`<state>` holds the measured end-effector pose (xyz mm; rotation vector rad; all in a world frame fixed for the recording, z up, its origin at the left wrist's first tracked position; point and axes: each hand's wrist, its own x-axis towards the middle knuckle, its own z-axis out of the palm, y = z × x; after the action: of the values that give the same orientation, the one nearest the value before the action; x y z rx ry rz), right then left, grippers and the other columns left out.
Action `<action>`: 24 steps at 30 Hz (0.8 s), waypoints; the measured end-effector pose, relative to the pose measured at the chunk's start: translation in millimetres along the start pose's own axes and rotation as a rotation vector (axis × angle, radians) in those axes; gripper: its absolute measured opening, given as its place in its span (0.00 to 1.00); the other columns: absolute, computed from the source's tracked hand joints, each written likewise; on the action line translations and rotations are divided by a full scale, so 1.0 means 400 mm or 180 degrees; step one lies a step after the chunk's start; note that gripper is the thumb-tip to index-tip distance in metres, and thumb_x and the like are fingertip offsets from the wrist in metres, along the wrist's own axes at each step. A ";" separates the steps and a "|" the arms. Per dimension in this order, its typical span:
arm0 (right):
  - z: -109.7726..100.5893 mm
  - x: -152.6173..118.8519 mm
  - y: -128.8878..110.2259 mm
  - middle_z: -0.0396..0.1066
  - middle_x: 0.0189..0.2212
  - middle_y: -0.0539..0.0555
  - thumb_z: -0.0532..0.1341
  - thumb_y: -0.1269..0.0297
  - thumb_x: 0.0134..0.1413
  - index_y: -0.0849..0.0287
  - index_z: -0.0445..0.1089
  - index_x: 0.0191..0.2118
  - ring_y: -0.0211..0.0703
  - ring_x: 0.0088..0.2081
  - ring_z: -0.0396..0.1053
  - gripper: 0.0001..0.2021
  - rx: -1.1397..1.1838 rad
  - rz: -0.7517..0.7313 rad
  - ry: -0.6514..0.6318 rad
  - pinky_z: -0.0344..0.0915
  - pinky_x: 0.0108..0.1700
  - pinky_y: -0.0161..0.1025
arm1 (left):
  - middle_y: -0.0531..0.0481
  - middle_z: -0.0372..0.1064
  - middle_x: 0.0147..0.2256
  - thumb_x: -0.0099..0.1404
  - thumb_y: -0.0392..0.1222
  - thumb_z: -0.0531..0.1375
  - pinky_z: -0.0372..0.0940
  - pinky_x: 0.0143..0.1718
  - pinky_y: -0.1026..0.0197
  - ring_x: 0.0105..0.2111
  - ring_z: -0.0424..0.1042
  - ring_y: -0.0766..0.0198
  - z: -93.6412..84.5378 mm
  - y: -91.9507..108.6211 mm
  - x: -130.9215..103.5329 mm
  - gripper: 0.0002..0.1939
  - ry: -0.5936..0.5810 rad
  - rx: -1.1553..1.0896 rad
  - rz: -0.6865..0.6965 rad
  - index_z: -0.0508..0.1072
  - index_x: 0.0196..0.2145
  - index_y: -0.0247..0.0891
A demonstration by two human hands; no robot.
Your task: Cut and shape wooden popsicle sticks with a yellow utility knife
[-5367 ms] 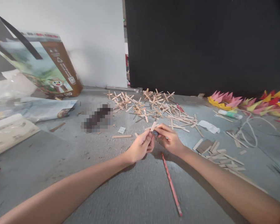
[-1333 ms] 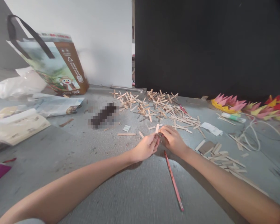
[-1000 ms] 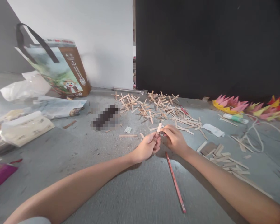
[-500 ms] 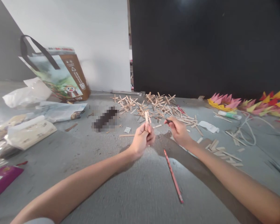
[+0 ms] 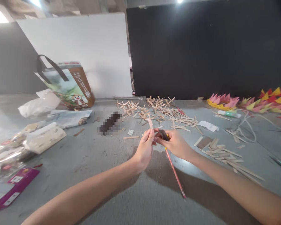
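Two boards: a white board (image 5: 84, 53) at far left and a black board (image 5: 201, 50) at far right stand upright behind the work surface.
Floor: grey concrete surface (image 5: 121, 187) under everything in view.
Bag: a printed paper bag (image 5: 69, 86) with a dark handle leans at far left, touching the white board's foot.
Packets: plastic packets (image 5: 35, 140) lie at left, and a magenta box (image 5: 11, 190) sits at the near left edge.
Paper flowers: pink, yellow and red folded shapes (image 5: 248, 101) run along the far right, below the black board.
Cross pile: many glued stick crosses (image 5: 150, 109) are heaped far of the hands, near the middle.
Loose sticks: flat wooden sticks (image 5: 224, 154) lie scattered right of the right hand.
Cord: a pale cord (image 5: 248, 128) loops at right, near a glue tube (image 5: 227, 114).
Pencil: a red pencil (image 5: 175, 173) lies on the concrete, its far end just under the right hand.
Left hand: the left hand (image 5: 146, 148) is pinched on a wooden stick (image 5: 150, 123), which points up and away.
Right hand: the right hand (image 5: 176, 143) is closed around a small dark tool (image 5: 163, 135), its tip just beside the left fingers; what the tool is cannot be told.
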<state>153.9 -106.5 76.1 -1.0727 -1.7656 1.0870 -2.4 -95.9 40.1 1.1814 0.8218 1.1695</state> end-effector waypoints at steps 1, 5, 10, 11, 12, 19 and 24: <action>-0.001 -0.002 -0.005 0.68 0.29 0.49 0.63 0.54 0.63 0.58 0.71 0.34 0.39 0.31 0.62 0.12 -0.0078 0.0006 -0.0040 0.57 0.35 0.37 | 0.45 0.68 0.46 0.75 0.58 0.53 0.64 0.42 0.61 0.41 0.67 0.62 -0.012 0.001 -0.003 0.20 -0.0018 0.0036 0.0000 0.75 0.49 0.41; -0.026 -0.008 -0.018 0.52 0.23 0.44 0.61 0.59 0.63 0.56 0.61 0.28 0.36 0.26 0.50 0.14 -0.0707 0.0242 -0.0447 0.47 0.29 0.37 | 0.51 0.67 0.34 0.73 0.54 0.57 0.61 0.36 0.63 0.33 0.65 0.65 -0.087 0.024 0.002 0.15 -0.0170 0.0760 0.0469 0.71 0.45 0.40; -0.054 -0.005 -0.004 0.54 0.22 0.44 0.59 0.67 0.59 0.56 0.58 0.26 0.35 0.25 0.51 0.12 -0.1555 0.0379 -0.1307 0.48 0.29 0.37 | 0.53 0.68 0.30 0.73 0.49 0.57 0.58 0.35 0.63 0.31 0.65 0.65 -0.173 0.041 0.001 0.13 -0.0929 0.2094 0.0533 0.72 0.34 0.37; -0.055 -0.001 0.001 0.56 0.21 0.44 0.58 0.68 0.58 0.56 0.58 0.25 0.35 0.25 0.52 0.11 -0.1726 0.0343 -0.1422 0.49 0.29 0.37 | 0.52 0.69 0.30 0.74 0.48 0.56 0.58 0.34 0.63 0.30 0.65 0.65 -0.183 0.038 -0.002 0.13 -0.1081 0.2205 0.0518 0.73 0.36 0.37; -0.056 0.003 0.005 0.58 0.21 0.45 0.58 0.69 0.58 0.56 0.59 0.25 0.35 0.25 0.53 0.11 -0.1882 0.0306 -0.1527 0.49 0.29 0.37 | 0.52 0.70 0.30 0.74 0.46 0.55 0.58 0.34 0.63 0.30 0.66 0.65 -0.191 0.034 -0.004 0.12 -0.1239 0.2291 0.0507 0.74 0.38 0.38; -0.082 0.006 0.008 0.71 0.25 0.49 0.56 0.68 0.61 0.53 0.70 0.42 0.37 0.21 0.61 0.08 -0.2406 0.0376 -0.1296 0.50 0.25 0.38 | 0.46 0.74 0.36 0.72 0.40 0.57 0.64 0.41 0.60 0.38 0.72 0.61 -0.219 -0.003 -0.010 0.11 -0.1504 0.2708 0.1017 0.79 0.35 0.39; -0.025 -0.086 -0.003 0.69 0.22 0.49 0.52 0.62 0.69 0.57 0.64 0.53 0.39 0.17 0.60 0.12 -0.2400 0.0826 -0.0150 0.48 0.22 0.39 | 0.47 0.76 0.32 0.71 0.35 0.56 0.64 0.37 0.62 0.32 0.72 0.62 -0.216 -0.014 -0.012 0.12 -0.1447 0.2713 0.1035 0.82 0.39 0.39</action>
<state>174.3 -136.0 74.1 -1.7702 -2.1815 0.5745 -83.6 -78.5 14.5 2.2524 0.8048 0.7334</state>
